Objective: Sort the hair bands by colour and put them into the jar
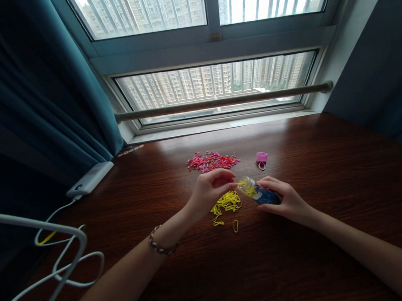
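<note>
My right hand [285, 199] grips a small clear bottle [259, 192] lying sideways, with blue bands inside and yellow bands at its open mouth. My left hand [210, 189] pinches yellow rubber bands at that mouth, thumb and fingers pressed together. Below the two hands lies a loose heap of yellow rubber bands [227, 203] on the dark wooden table [298, 263]. One single yellow band [235, 226] lies a little nearer to me. A beaded bracelet [159, 245] circles my left wrist.
A pile of pink and red rubber bands [211, 161] lies farther back, with a pink bottle cap [261, 157] to its right. A white power bank [89, 179] with cable sits at the left edge beside a teal curtain [46, 97]. White loops [51, 266] hang at lower left. A window runs behind.
</note>
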Demonstrator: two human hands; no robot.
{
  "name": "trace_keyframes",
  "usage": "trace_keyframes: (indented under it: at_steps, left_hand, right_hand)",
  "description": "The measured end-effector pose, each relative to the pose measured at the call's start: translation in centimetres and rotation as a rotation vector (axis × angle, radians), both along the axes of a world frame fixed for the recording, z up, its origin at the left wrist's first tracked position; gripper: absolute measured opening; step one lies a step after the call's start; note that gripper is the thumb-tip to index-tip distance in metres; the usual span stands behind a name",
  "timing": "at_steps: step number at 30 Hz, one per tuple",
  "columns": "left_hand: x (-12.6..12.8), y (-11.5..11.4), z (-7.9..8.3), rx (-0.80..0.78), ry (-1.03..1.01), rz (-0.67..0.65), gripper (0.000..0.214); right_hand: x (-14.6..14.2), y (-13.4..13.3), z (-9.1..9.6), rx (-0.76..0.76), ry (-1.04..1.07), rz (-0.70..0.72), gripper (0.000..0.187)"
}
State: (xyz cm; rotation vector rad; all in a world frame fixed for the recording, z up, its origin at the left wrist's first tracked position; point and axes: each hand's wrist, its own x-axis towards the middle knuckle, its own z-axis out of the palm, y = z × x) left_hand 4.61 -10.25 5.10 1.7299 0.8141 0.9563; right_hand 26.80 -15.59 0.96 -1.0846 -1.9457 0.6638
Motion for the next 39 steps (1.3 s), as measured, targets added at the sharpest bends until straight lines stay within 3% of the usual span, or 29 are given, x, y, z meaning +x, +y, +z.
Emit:
trace_keyframes:
  at_steps: [3, 8, 12, 15, 19, 21, 23, 25, 27, 31, 35, 39]
  left_hand:
    - [0.1, -0.3, 0.2, -0.031, -0.075, 0.015, 0.025]
    - [-0.1, -0.5, 0.7, -0.115, -0.099, -0.093, 0.027]
    - [-0.1, -0.2, 0.7, -0.006, -0.104, -0.076, 0.034]
    - [0.3, -0.4, -0.2, 0.040, -0.056, -0.077, 0.046]
    - [1.5, -1.5, -1.7, -0.119, -0.136, -0.227, 0.049]
    - [1.9, -1.8, -1.8, -0.200, -0.248, -0.201, 0.047]
    - [1.7, -1.7, -1.2, -0.217, -0.331, -0.094, 0.045]
    - [0.9, -1.3, -0.3, -0.157, -0.374, 0.030, 0.045]
    - [-0.6, -0.9, 0.4, -0.041, -0.361, 0.131, 0.043]
    - [-4.5, -1.1, -0.3, 0.189, -0.070, 0.303, 0.043]
    - [-7.1, -2.0, -2.2, 0.317, 0.198, 0.377, 0.037]
    - [-7.6, -2.3, -2.9, 0.361, 0.248, 0.426, 0.047]
  right_hand:
    - [0.0, 0.0, -0.1, 0.002, -0.001, 0.002, 0.042]
    - [0.0, -0.1, 0.0, -0.014, 0.001, 0.012, 0.042]
    - [0.0, -0.1, 0.0, -0.042, 0.043, 0.000, 0.041]
    - [-0.4, -0.5, -0.1, -0.097, 0.134, -0.013, 0.041]
    - [-2.1, -0.8, -0.1, -0.188, 0.267, -0.034, 0.046]
    - [-3.1, -0.6, 0.2, -0.192, 0.300, 0.006, 0.047]
    - [-3.9, 0.1, 0.8, -0.173, 0.281, 0.019, 0.049]
    - [-4.4, 1.0, 1.3, -0.172, 0.142, -0.014, 0.051]
    - [-4.7, 1.8, 1.7, -0.180, -0.129, -0.043, 0.053]
    - [-5.7, 2.5, 1.5, -0.151, -0.630, -0.071, 0.060]
    - [-7.5, 3.0, 1.3, -0.087, -0.748, -0.047, 0.046]
    - [-9.0, 3.7, 1.4, -0.056, -0.799, -0.049, 0.025]
